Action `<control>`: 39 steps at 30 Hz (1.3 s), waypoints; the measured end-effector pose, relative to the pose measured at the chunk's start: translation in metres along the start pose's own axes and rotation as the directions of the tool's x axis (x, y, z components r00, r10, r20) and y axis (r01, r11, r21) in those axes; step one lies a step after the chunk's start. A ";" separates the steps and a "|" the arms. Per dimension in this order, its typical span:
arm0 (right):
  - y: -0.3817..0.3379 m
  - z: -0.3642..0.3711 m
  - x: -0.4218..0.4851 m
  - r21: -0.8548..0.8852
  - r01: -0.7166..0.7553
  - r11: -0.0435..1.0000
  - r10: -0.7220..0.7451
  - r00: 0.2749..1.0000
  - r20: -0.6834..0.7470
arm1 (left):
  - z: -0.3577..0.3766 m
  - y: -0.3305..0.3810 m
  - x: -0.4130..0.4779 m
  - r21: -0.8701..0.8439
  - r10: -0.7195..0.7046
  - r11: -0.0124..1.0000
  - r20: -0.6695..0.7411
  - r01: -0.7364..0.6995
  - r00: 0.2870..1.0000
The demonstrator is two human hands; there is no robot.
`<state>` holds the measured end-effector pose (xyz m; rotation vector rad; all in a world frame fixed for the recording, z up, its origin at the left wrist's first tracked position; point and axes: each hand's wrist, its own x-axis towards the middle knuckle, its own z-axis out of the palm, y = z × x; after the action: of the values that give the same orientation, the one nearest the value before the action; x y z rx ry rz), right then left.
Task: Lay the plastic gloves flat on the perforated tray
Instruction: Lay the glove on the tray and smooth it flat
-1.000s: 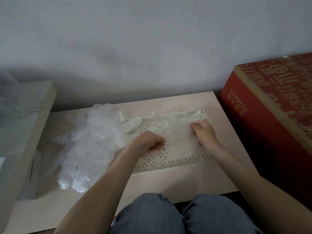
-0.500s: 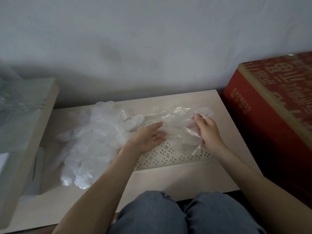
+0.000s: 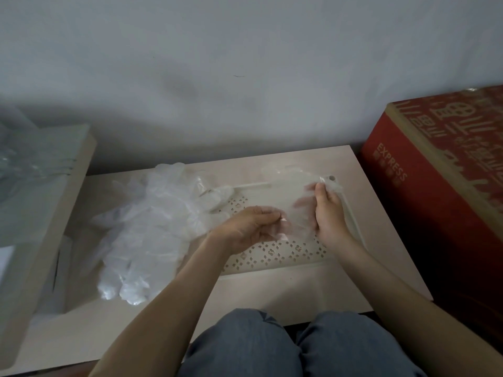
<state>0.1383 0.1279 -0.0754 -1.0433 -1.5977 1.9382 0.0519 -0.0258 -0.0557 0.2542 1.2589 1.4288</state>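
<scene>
head: red box [image 3: 435,191] r of tray [image 3: 283,268]

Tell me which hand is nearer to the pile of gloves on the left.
Left. The left hand is just right of the pile; the right hand is farther right, over the tray near its right side.

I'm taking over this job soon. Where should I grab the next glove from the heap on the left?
Probably the rounded finger ends poking out of the glove heap at its near edge. They lie loose and separate, so pinch one from the near side.
</scene>
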 end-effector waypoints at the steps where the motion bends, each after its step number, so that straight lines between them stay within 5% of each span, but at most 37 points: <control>1: 0.001 0.000 0.000 -0.043 0.007 0.999 -0.007 1.000 -0.018 | -0.001 0.001 -0.001 0.004 -0.017 1.000 -0.032 0.017 0.999; 9: 0.013 -0.019 -0.001 -0.236 -0.003 0.972 0.027 0.995 0.096 | -0.024 0.000 0.000 0.154 -0.082 0.979 -0.289 0.131 0.954; 14: 0.015 -0.031 0.002 -0.249 -0.041 0.968 0.080 0.986 0.149 | -0.032 -0.002 0.002 0.015 -0.100 0.993 -0.401 0.116 0.911; 20: 0.001 -0.031 -0.006 -0.224 -0.043 0.974 0.117 0.937 0.329 | -0.032 0.000 0.000 0.086 -0.124 0.982 -0.356 0.165 0.926; 24: 0.004 -0.032 -0.005 -0.276 -0.065 0.959 0.156 0.934 0.322 | -0.031 0.004 -0.001 0.099 -0.143 0.978 -0.324 0.184 0.935; 30: 0.005 -0.031 -0.005 -0.084 -0.183 0.980 0.201 0.922 0.332 | -0.034 0.010 -0.001 0.120 -0.121 0.976 -0.399 0.182 0.909; 34: 0.004 -0.033 0.001 0.028 -0.227 0.973 0.212 0.941 0.263 | -0.037 0.013 -0.009 0.367 -0.204 0.863 -0.373 0.346 0.905; 39: 0.010 -0.042 0.007 -0.131 -0.141 0.981 0.154 0.983 0.098 | -0.038 0.013 -0.009 0.645 -0.114 0.578 -0.543 0.500 0.832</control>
<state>0.1671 0.1578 -0.0893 -1.1537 -1.7642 2.0455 0.0184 -0.0504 -0.0562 0.2512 2.1659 0.5435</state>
